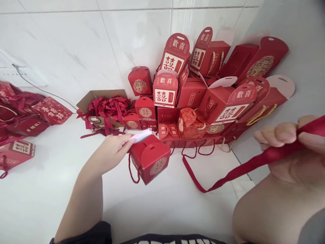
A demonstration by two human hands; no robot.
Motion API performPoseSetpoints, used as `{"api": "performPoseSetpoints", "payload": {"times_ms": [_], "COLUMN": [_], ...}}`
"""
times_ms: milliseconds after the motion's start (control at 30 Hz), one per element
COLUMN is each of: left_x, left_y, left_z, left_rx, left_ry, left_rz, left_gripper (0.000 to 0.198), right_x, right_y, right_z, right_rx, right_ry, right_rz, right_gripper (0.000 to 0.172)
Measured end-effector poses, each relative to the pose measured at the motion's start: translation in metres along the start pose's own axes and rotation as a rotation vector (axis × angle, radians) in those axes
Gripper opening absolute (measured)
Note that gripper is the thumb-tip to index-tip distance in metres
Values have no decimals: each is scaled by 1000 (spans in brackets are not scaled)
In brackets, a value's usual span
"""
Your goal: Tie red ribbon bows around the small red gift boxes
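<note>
Two grips pinching; left hand (109, 152) holds a white paper strip (140, 136) touching a red gift box (149, 159) at 3 o'clock; right hand (279, 142) holds red ribbon (254, 166); open worktop (157, 210) at 6 o'clock.

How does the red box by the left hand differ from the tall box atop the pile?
The small box stands apart on the counter; the tall box sits in the pile. The small box bears a round seal; the tall box a cream panel with red double-happiness characters. The small box trails a red cord; the tall box shows none. Both are red with rounded tops.
</note>
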State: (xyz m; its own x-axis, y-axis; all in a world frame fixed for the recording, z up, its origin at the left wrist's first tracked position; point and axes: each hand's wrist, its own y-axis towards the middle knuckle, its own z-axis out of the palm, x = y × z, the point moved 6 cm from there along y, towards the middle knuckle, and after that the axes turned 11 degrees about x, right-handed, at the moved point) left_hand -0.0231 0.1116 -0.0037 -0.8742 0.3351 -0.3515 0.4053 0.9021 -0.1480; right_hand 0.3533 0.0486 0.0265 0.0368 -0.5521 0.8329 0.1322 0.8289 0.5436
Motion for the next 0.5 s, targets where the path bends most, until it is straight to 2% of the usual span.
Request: {"api": "performPoseSetpoints", "payload": {"times_ms": [100,167,267,333,400,433,500], "left_x": [2,6,19,27,28,25,15], "left_y": [3,10,21,24,23,22,18], "left_z": [18,31,44,46,42,39,34], "left_rx": [150,225,287,277,217,185,157], "left_ry": [-5,-7,-27,-102,-156,-152,-90], "left_rz": [33,52,43,30,52,89,197], "left_gripper": [38,38,32,23,28,26,10], "right_x": [-9,-18,-34,-47,-63,-71,-87], "right_y": [2,1,-6,-14,-26,-34,-49], "right_z": [20,34,61,84,109,121,145], "right_rx": [131,236,465,638,798,871,999], "right_ry": [189,190,109,25,-16,-4,44], "right_rz": [-1,35,197,347,523,610,734], "right_gripper": [17,16,19,21,22,24,28]}}
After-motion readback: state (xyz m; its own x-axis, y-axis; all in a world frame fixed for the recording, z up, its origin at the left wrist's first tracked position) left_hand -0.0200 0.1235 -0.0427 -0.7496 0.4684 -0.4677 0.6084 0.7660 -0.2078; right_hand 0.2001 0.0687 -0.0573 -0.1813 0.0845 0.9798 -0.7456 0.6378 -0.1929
